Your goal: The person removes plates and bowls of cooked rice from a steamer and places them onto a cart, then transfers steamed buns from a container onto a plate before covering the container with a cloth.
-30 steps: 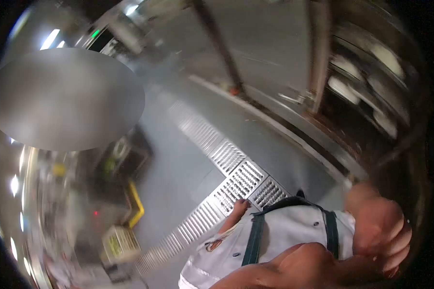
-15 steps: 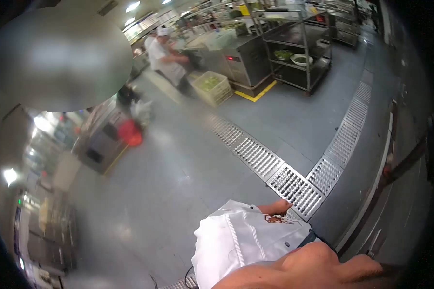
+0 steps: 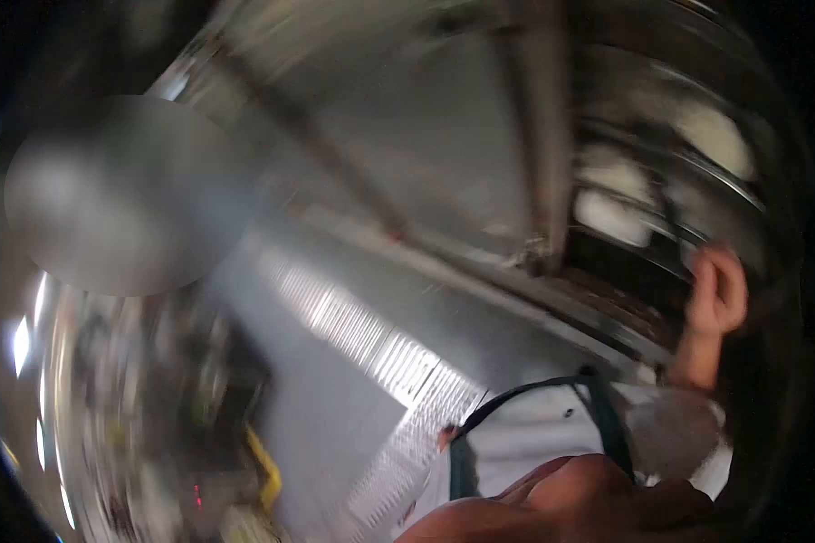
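Head view, the only one I had, and it was badly smeared! There was my right hand, up at the right side, fingers partly curled with the forearm rising from below. Was it gripping anything? I couldn't tell; I could make out nothing clearly in it. Up and to its left, near the fingers, sat the lower white object on the dark rack, and above the hand was another, the upper white object. Touching the rack or just in front of it? The blur kept that from me.

And the left hand! Well to the left of the right hand and lower, only a small bit showed at the edge of the white garment with its dark green straps. How far open, or holding what, I couldn't tell. Just beside it, the metal floor grating ran up and left across the grey floor. Farther left and slightly lower than that hand, a yellow strip lit up the streaks.
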Demonstrator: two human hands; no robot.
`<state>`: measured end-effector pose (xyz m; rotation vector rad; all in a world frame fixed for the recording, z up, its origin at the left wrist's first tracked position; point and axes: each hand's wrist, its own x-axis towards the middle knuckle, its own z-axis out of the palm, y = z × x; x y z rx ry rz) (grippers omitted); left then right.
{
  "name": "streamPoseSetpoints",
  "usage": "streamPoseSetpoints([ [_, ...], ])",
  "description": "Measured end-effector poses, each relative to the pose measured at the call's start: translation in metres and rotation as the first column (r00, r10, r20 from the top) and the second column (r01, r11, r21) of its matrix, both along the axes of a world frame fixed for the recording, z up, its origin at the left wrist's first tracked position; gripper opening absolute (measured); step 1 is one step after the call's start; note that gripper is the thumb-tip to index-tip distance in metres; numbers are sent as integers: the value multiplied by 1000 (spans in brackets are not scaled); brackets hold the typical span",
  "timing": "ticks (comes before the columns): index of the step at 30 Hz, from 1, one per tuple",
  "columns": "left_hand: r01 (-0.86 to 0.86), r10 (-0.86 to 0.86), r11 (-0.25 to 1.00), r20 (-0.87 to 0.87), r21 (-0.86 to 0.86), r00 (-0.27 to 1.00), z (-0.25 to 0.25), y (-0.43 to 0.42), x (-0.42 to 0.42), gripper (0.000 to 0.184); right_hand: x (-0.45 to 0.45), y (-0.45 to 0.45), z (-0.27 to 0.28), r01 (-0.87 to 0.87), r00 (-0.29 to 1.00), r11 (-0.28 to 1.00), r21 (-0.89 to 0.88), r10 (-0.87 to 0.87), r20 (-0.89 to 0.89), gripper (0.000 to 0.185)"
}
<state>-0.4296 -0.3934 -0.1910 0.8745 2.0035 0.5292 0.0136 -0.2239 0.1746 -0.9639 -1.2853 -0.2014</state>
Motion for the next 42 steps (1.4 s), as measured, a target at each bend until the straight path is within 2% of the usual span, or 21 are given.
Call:
streamPoseSetpoints([
  [3, 161, -160, 987, 49, -19, 986, -21, 62, 23, 32, 63, 2, 23, 145, 988, 989, -7, -145, -59, 8],
  [6, 297, -298, 955, 54, 23, 953, -49, 101, 68, 33, 160, 9, 34, 302, 924, 937, -178, -333, -188, 8],
  [9, 407, -431, 888, 78, 214, 899, -79, 128, 109, 33, 252, 27, 61, 586, 800, 662, -467, -563, 204, 8],
  [11, 427, -571, 713, 108, 556, 814, -96, 148, 137, 34, 309, 58, 69, 623, 748, 480, -618, -597, 291, 18],
  [13, 403, -671, 510, 57, 760, 740, -99, 167, 172, 34, 378, 99, 54, 787, 597, 218, -576, -502, 626, 24],
  [15, 406, -650, 508, 28, 760, 760, -99, 173, 201, 33, 431, 136, 42, 897, 425, 24, -440, -313, 849, 28],
  [16, 463, -546, 741, 34, 487, 837, -99, 169, 202, 31, 447, 148, 42, 918, 385, 8, -395, -243, 890, 28],
  [17, 436, -442, 887, 2, 152, 897, -93, 168, 206, 30, 455, 166, 38, 928, 365, -5, -372, -185, 912, 28],
  [18, 336, -390, 892, 137, 304, 911, -94, 162, 208, 27, 463, 177, 37, 927, 368, -11, -375, -168, 914, 29],
  [19, 358, -372, 921, 70, 156, 926, -84, 156, 210, 26, 470, 191, 38, 925, 375, -2, -380, -160, 913, 29],
  [21, 368, -369, 929, 26, 34, 929, -66, 150, 209, 25, 478, 209, 36, 916, 397, 6, -402, -165, 903, 29],
  [26, 476, -482, 874, -48, -94, 875, -24, 164, 206, 24, 493, 208, 40, 886, 454, 30, -462, -247, 856, 31],
  [29, 440, -441, 898, 56, 33, 896, 8, 189, 214, 23, 497, 189, 50, 839, 533, 101, -535, -353, 769, 31],
  [31, 108, -195, 972, 463, 207, 865, 50, 206, 244, 22, 486, 173, 55, 782, 611, 195, -591, -427, 667, 32],
  [33, 327, -410, 902, 319, 282, 854, 121, 235, 272, 20, 458, 154, 64, 683, 719, 352, -640, -475, 507, 32],
  [35, 304, -433, 893, 447, 333, 783, 151, 255, 290, 19, 419, 132, 74, 490, 861, 561, -667, -430, 272, 33],
  [36, 362, -508, 854, 445, 375, 737, 185, 264, 301, 18, 387, 113, 92, 342, 903, 449, -826, -401, 156, 34],
  [38, 472, -657, 747, 413, 468, 630, 229, 280, 318, 18, 338, 88, 99, -156, 957, 650, -744, -87, -277, 32],
  [40, 590, -818, 569, 321, 573, 478, 257, 295, 329, 21, 284, 68, 101, -170, 953, 673, -720, -73, -293, 32],
  [41, 642, -888, 454, 256, 618, 382, 274, 303, 336, 24, 266, 57, 96, -192, 969, 671, -716, 13, -247, 33],
  [42, 601, -921, 388, 324, 699, 218, 289, 308, 342, 27, 232, 45, 95, -146, 984, 692, -707, 27, -177, 30],
])
